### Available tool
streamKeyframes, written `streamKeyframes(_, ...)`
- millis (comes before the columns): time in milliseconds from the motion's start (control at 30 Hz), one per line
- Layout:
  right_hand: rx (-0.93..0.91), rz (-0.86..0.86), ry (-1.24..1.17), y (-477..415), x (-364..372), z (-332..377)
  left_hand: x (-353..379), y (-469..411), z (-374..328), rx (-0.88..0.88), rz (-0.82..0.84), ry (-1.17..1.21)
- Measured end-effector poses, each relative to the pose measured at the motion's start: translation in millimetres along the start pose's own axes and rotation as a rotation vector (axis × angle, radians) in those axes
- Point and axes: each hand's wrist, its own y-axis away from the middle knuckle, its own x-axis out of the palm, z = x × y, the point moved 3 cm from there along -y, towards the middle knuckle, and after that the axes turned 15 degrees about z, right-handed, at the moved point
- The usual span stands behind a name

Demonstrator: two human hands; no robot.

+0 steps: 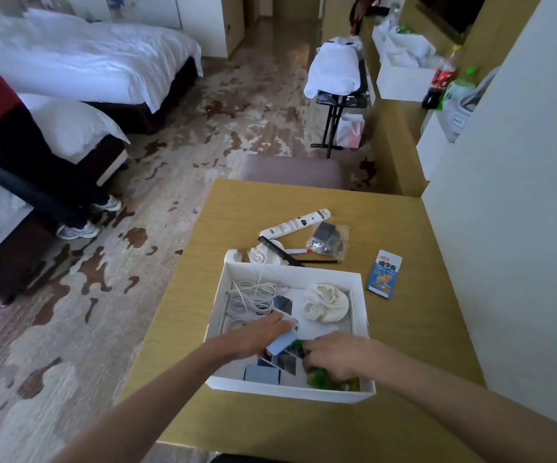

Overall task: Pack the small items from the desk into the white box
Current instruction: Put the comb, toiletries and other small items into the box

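Left fingers (278, 320) lay nearly straight over a pale blue card (283, 342); the thumb was hidden, so we could not tell whether it pinched the card or only pressed it flat. Left hand (260, 337) was inside the white box (290, 390), probably steadying the loose photo prints (285, 362) underneath. Right hand (335, 357) was curled down around a glossy green item (317, 379), tucking it into the near right corner, we judged, where the box walls would keep it from sliding. Already in the box: a coiled white cable (253, 295) far left, a cream cloth pouch (325, 307) far right. Soft and flat things seemed spread to leave the middle free. Still out on the desk (420, 329) beyond the box: white tube (295, 223), black comb (280, 250), bagged dark object (328, 240), blue snack packet (384, 274) just beside the right wall. We judged the packing roughly half done.
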Motion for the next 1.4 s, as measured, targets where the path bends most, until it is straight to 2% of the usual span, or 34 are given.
streamKeyframes(200,0.078,0.069,-0.005,6.0,6.2,-7.6,17.2,-30.4,9.9,-0.037,0.022,-0.509)
streamKeyframes(367,0.105,0.008,0.010,11.1,9.3,-11.3,16.4,-44.9,6.3,-0.073,0.006,-0.670)
streamKeyframes(533,0.153,-0.070,0.081,10.6,16.4,-15.4,26.4,-43.6,3.2,-0.062,0.014,-0.948)
streamKeyframes(800,0.134,-0.085,-0.050,4.9,23.0,-21.4,34.5,-48.8,-4.5,-0.026,0.035,-1.213)
streamKeyframes(933,0.131,-0.100,-0.069,5.7,24.2,-22.1,37.2,-49.5,-6.2,-0.045,0.021,-1.202)
streamKeyframes(1200,0.108,-0.060,-0.115,3.2,24.1,-26.4,29.0,-41.8,7.1,-0.153,0.138,-0.949)
streamKeyframes(1400,0.091,-0.064,-0.191,6.6,12.5,-28.7,26.3,-44.9,7.0,-0.185,0.143,-0.786)
